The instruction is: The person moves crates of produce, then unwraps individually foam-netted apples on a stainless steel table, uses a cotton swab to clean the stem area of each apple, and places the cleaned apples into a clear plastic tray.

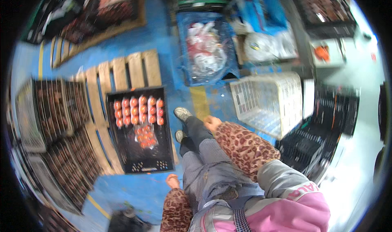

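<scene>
Blue-painted floor [163,32] filled the middle of the view, and the person stood on it looking down past grey trousers and two light shoes [182,113]. Both arms wore leopard-print sleeves and hung at the sides. The left hand [172,181] was empty and loosely curled beside the hip, touching nothing. The right hand [211,122] was blurred; it seemed loosely closed near the thigh, but whether it pinched anything I could not tell.

Nearest the left hand lay a black plastic crate [139,130], resting on a wooden pallet [122,70] just left of the feet. Rows of red-orange fruit [139,108] filled its far half, a smaller loose clump lay in the middle, and the near end showed bare bottom. Judging by that, the crate looked roughly half filled, with the near part yet to take fruit.

Further left stood stacks of dark crates [61,109] that appeared full. To the right of the feet sat a white plastic basket [267,99], and beyond it more black crates [318,134]. Ahead lay a blue bin [206,48] with clear wrappings inside.
</scene>
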Demonstrator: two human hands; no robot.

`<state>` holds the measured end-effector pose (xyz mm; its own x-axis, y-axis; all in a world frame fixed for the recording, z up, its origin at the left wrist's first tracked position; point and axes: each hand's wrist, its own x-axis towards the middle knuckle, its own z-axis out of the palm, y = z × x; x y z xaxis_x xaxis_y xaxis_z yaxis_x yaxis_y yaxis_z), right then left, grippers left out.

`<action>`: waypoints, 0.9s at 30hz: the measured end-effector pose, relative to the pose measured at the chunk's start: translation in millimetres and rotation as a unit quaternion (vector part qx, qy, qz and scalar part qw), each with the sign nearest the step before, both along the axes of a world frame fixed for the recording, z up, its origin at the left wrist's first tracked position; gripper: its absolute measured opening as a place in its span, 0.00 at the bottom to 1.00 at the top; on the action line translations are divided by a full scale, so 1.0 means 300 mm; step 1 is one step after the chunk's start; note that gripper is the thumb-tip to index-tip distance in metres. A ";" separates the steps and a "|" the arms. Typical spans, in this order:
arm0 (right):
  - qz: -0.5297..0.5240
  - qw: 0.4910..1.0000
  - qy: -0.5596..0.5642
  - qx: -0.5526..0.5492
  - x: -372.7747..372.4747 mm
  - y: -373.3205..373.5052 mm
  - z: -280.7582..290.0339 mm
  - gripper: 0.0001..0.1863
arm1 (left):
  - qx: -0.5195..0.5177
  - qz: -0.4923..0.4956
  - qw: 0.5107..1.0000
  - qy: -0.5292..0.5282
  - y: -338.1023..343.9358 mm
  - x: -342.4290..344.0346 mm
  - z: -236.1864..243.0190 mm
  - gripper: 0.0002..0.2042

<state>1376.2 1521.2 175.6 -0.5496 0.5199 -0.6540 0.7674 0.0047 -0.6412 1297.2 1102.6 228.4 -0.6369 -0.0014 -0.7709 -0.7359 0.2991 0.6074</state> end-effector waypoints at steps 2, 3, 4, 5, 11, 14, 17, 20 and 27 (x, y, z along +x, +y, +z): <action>-0.089 0.994 -0.058 -0.022 0.316 -0.050 0.063 0.16 | 0.059 -0.136 0.988 0.042 0.028 -0.017 0.040 0.12; -0.139 0.987 -0.050 -0.057 0.475 -0.070 0.101 0.16 | 0.001 -0.258 0.963 0.083 0.046 -0.019 0.052 0.12; -0.193 0.972 -0.073 -0.112 0.601 -0.086 0.131 0.15 | -0.069 -0.377 0.915 0.126 0.049 -0.059 0.089 0.13; -0.225 0.969 -0.082 -0.061 0.821 -0.076 0.201 0.14 | 0.043 -0.317 0.941 0.111 0.105 -0.036 0.083 0.13; -0.490 0.863 -0.101 0.072 1.345 -0.372 0.505 0.14 | -0.203 -0.703 0.649 0.210 0.374 -0.109 0.362 0.07; -0.549 0.829 -0.078 0.075 1.528 -0.433 0.600 0.14 | -0.201 -0.738 0.597 0.241 0.572 -0.070 0.352 0.10; -0.595 0.802 -0.052 0.001 1.672 -0.498 0.682 0.16 | -0.192 -0.726 0.573 0.329 0.785 0.009 0.244 0.12; -0.626 0.780 -0.003 -0.010 1.843 -0.576 0.740 0.15 | -0.276 -0.712 0.524 0.378 1.082 0.199 0.124 0.13; -0.815 0.539 0.035 0.209 2.110 -0.886 0.830 0.11 | 0.151 -0.804 0.522 0.242 1.719 1.065 0.174 0.09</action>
<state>2009.2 1255.4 424.6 0.8453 0.4422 -0.2999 -0.0565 -0.4841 -0.8732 1616.6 1618.3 280.5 0.2517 0.9099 -0.3298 0.5804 0.1308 0.8037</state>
